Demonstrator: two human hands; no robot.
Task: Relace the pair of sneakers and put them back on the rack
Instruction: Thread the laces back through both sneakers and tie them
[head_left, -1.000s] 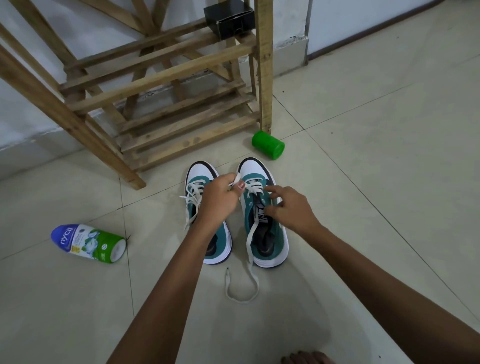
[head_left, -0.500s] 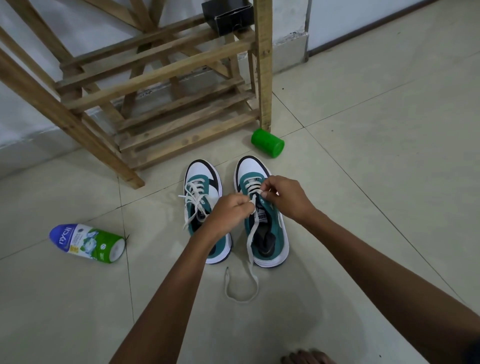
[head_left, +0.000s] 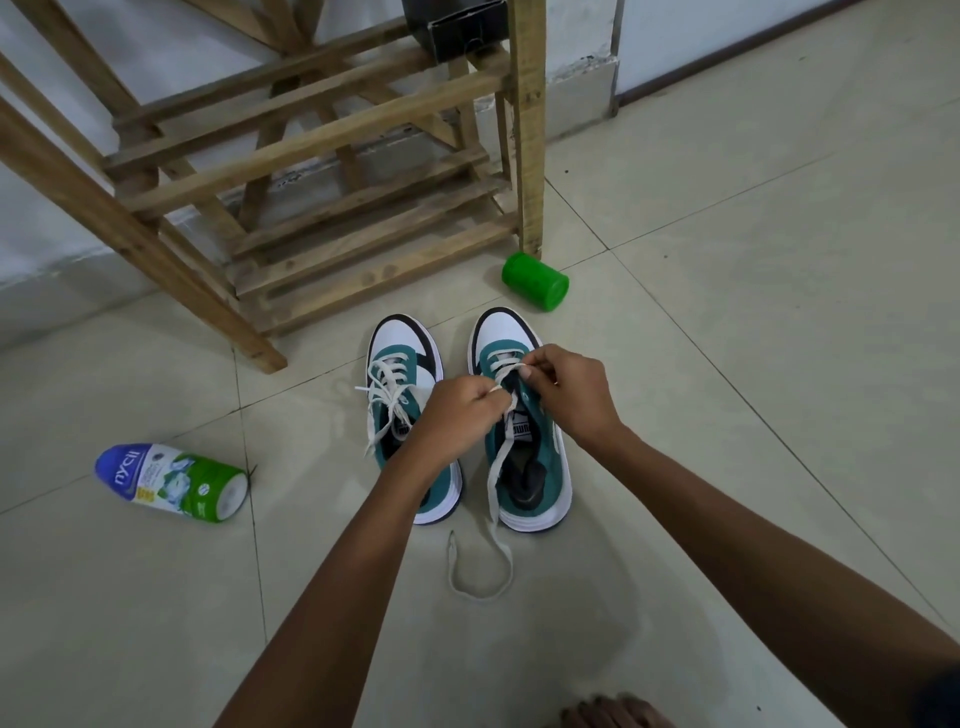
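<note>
Hands (head_left: 519, 400) pinching lace (head_left: 500, 467) (floor-trailing)

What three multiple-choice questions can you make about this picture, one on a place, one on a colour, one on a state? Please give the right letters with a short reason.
1. Where does the green cap lie?
A. On the floor by the rack's post
B. Inside the left sneaker
C. On the rack's top shelf

2. What colour is the lace of the right sneaker?
A. Black
B. White
C. Red

3. What do the hands do?
A. Both rest flat on the floor
B. Both lift the bottle
C. Both pinch the lace over the right sneaker

Answers:
1 A: the cap lies on its side on the tile beside the rack.
2 B: the lace is white, trailing onto the floor.
3 C: the left hand and the right hand meet at the lace above the tongue; the bottle lies untouched.
</note>
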